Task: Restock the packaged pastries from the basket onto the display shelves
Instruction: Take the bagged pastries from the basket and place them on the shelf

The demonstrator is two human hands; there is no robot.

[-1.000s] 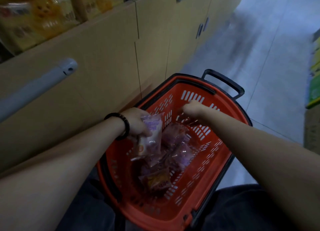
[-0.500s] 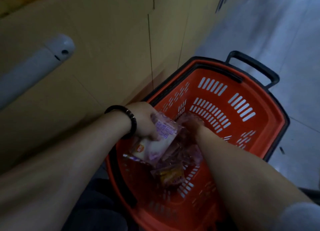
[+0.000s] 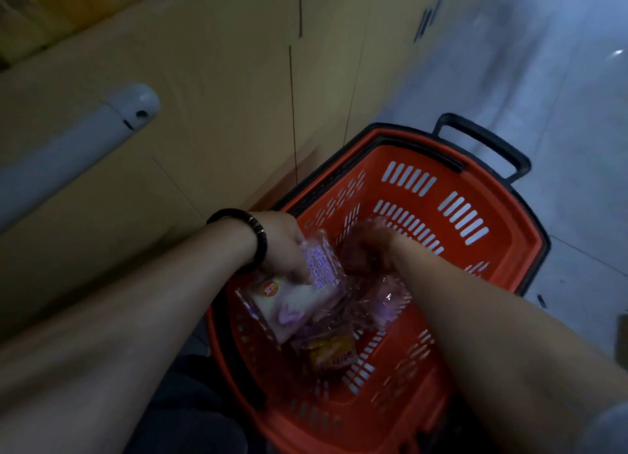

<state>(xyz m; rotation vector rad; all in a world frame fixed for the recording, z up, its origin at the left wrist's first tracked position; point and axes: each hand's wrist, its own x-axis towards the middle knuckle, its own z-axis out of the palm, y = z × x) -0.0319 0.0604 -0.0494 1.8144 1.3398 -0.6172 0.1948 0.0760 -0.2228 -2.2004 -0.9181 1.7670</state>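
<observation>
We look down into a red plastic shopping basket [image 3: 509, 222] with slotted walls and a black handle [image 3: 486, 144] at its far end. It stands on the pale tiled floor [image 3: 560, 79], just beside a tan cabinet front [image 3: 221, 113].

The left hand [image 3: 282, 246], with a dark beaded bracelet [image 3: 258, 236] at its wrist, is inside the near left part of the basket. Its fingers are curled over the top edge of a purple-and-white packaged pastry [image 3: 295, 304], which it holds tilted above the other packs.

The right hand [image 3: 367, 249] reaches in just beside it and is sunk among clear-wrapped purple pastry packs [image 3: 384, 304]. Wrapper film and blur cover its fingers, so we cannot tell whether it has hold of one.

Lower down, on the basket's bottom, lies a pack with a yellow-orange label [image 3: 331, 350], touching the purple ones. A grey bar handle [image 3: 78, 144] runs across the cabinet at the left.
</observation>
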